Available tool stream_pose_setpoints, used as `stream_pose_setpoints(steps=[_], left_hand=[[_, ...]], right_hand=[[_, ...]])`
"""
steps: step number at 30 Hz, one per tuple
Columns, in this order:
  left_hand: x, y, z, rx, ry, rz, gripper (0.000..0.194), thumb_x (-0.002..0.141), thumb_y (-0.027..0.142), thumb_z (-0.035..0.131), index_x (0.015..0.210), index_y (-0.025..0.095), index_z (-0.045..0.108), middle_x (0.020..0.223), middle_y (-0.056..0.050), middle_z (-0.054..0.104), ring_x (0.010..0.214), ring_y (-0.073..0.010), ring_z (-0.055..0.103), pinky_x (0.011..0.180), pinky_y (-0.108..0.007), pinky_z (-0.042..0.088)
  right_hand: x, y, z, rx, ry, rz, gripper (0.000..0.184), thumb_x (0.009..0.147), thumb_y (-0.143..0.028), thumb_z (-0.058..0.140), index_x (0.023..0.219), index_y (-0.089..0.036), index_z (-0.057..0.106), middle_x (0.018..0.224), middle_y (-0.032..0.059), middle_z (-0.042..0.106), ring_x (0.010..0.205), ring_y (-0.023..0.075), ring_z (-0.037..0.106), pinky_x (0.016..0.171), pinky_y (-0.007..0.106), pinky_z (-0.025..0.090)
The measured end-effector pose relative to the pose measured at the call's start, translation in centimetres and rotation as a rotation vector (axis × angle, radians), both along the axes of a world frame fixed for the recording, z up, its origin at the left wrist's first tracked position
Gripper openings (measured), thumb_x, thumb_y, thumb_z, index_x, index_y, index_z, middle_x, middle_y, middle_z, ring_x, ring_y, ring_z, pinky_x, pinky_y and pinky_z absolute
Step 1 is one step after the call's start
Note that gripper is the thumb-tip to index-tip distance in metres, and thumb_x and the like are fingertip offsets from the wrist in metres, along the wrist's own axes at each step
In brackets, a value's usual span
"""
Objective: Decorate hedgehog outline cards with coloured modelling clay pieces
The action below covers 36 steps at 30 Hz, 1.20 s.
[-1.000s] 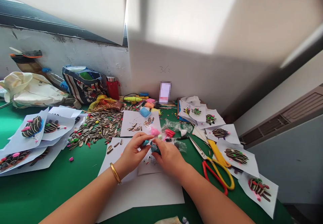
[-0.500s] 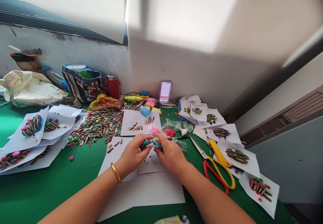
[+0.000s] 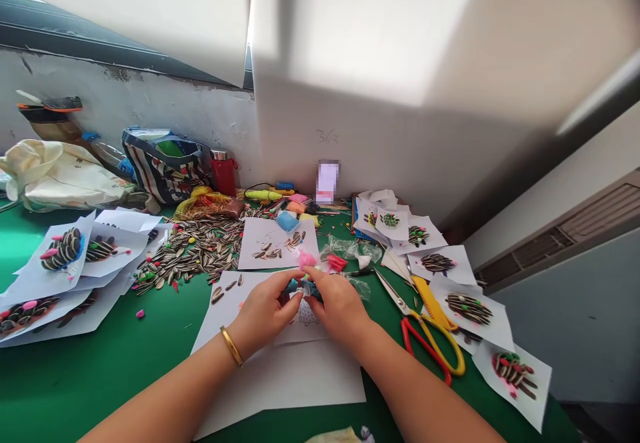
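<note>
Over the white paper (image 3: 300, 370), my left hand (image 3: 267, 310) and my right hand (image 3: 337, 303) meet with thumbs and fingers pinched. Between them is blue modelling clay (image 3: 311, 288), seemingly in clear wrapping and largely hidden by the fingers. Just below the fingertips lies a card with a drawn hedgehog (image 3: 307, 313), partly covered by my hands. Pink clay (image 3: 307, 258) and red clay (image 3: 337, 263) lie just beyond my fingers. A few sunflower seeds (image 3: 230, 286) rest on the paper to the left.
A heap of striped sunflower seeds (image 3: 195, 250) spreads at the back left. Scissors (image 3: 425, 323) and a yellow cutter (image 3: 433, 303) lie right of my right arm. Seed-covered picture cards (image 3: 470, 306) line the right edge; more cards (image 3: 60, 283) are stacked left. A red bottle (image 3: 223, 173) stands behind.
My hands have drawn slightly closer together around the blue clay, and the fingers have shifted on it. The things on the table stay in place.
</note>
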<state>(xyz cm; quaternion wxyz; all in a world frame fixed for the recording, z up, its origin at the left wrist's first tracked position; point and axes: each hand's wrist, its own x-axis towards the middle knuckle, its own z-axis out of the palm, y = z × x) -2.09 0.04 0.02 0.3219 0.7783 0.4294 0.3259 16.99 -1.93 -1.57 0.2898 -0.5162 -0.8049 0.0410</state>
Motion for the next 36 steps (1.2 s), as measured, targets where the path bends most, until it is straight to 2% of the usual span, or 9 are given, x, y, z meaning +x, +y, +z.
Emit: stream_pose_setpoints(steps=[5, 12, 17, 19, 21, 25, 28, 31, 36], left_hand=[[0.01, 0.18, -0.03, -0.014, -0.04, 0.008, 0.03, 0.091, 0.028, 0.052, 0.119, 0.022, 0.06, 0.094, -0.003, 0.07, 0.072, -0.0149, 0.062, 0.065, -0.027, 0.051], [0.09, 0.09, 0.21, 0.126, -0.026, -0.031, 0.029, 0.089, 0.021, 0.052, 0.115, 0.021, 0.064, 0.114, -0.008, 0.066, 0.101, -0.0201, 0.063, 0.086, -0.032, 0.052], [0.0, 0.08, 0.27, 0.184, -0.014, -0.035, 0.025, 0.089, 0.02, 0.053, 0.109, 0.022, 0.066, 0.111, -0.007, 0.068, 0.104, -0.0207, 0.063, 0.091, -0.034, 0.05], [-0.03, 0.03, 0.26, 0.173, -0.008, -0.025, 0.022, 0.089, 0.022, 0.052, 0.107, 0.022, 0.066, 0.107, -0.006, 0.069, 0.098, -0.0199, 0.064, 0.087, -0.033, 0.051], [-0.01, -0.08, 0.31, 0.115, -0.004, 0.003, 0.021, 0.09, 0.025, 0.052, 0.107, 0.021, 0.064, 0.095, -0.005, 0.07, 0.082, -0.0173, 0.065, 0.075, -0.029, 0.053], [0.08, -0.33, 0.53, -0.018, 0.01, 0.068, 0.021, 0.091, 0.033, 0.051, 0.108, 0.022, 0.059, 0.074, 0.002, 0.064, 0.055, -0.0126, 0.057, 0.052, -0.024, 0.045], [0.09, -0.48, 0.6, -0.029, 0.028, 0.067, 0.02, 0.09, 0.034, 0.051, 0.107, 0.024, 0.057, 0.071, 0.003, 0.063, 0.053, -0.0121, 0.057, 0.05, -0.023, 0.042], [0.07, -0.59, 0.49, 0.036, 0.063, 0.043, 0.02, 0.09, 0.033, 0.052, 0.107, 0.024, 0.056, 0.072, 0.003, 0.063, 0.056, -0.0131, 0.057, 0.053, -0.024, 0.043], [-0.04, -0.21, -0.08, 0.097, 0.062, 0.109, 0.018, 0.091, 0.029, 0.049, 0.108, 0.024, 0.054, 0.083, 0.0, 0.068, 0.056, -0.0126, 0.054, 0.057, -0.026, 0.044]], right_hand=[[0.17, 0.03, 0.19, 0.0, 0.016, -0.021, 0.051, 0.085, -0.015, 0.059, 0.135, -0.019, 0.048, 0.122, 0.0092, 0.068, 0.104, 0.0268, 0.064, 0.089, 0.041, 0.046], [0.13, 0.03, -0.11, 0.048, 0.025, -0.014, 0.046, 0.089, -0.019, 0.056, 0.135, -0.018, 0.049, 0.123, 0.0108, 0.067, 0.105, 0.0263, 0.064, 0.09, 0.041, 0.047], [0.11, 0.15, -0.32, 0.044, 0.046, -0.018, 0.046, 0.089, -0.017, 0.054, 0.135, -0.017, 0.048, 0.124, 0.0111, 0.066, 0.106, 0.0264, 0.064, 0.089, 0.041, 0.05], [0.16, 0.19, -0.35, 0.04, 0.053, -0.027, 0.046, 0.09, -0.018, 0.053, 0.135, -0.017, 0.048, 0.124, 0.0114, 0.066, 0.106, 0.0268, 0.064, 0.09, 0.042, 0.05], [0.19, 0.21, -0.35, 0.039, 0.055, -0.031, 0.046, 0.089, -0.018, 0.053, 0.136, -0.017, 0.048, 0.124, 0.0115, 0.066, 0.106, 0.0269, 0.065, 0.091, 0.042, 0.05], [0.18, 0.15, -0.3, 0.029, 0.063, -0.03, 0.049, 0.088, -0.018, 0.054, 0.136, -0.019, 0.047, 0.125, 0.011, 0.066, 0.106, 0.0268, 0.064, 0.091, 0.042, 0.051], [0.08, 0.06, -0.24, 0.009, 0.07, -0.028, 0.049, 0.088, -0.017, 0.053, 0.137, -0.019, 0.047, 0.125, 0.0108, 0.065, 0.108, 0.0266, 0.064, 0.091, 0.042, 0.05], [-0.04, -0.03, -0.04, 0.007, 0.063, -0.005, 0.047, 0.089, -0.018, 0.053, 0.136, -0.018, 0.048, 0.125, 0.0109, 0.065, 0.109, 0.0263, 0.063, 0.09, 0.041, 0.05], [0.07, 0.07, 0.55, -0.002, -0.011, 0.009, 0.04, 0.089, -0.016, 0.056, 0.127, -0.024, 0.059, 0.114, 0.0075, 0.068, 0.097, 0.0223, 0.064, 0.082, 0.035, 0.049]])
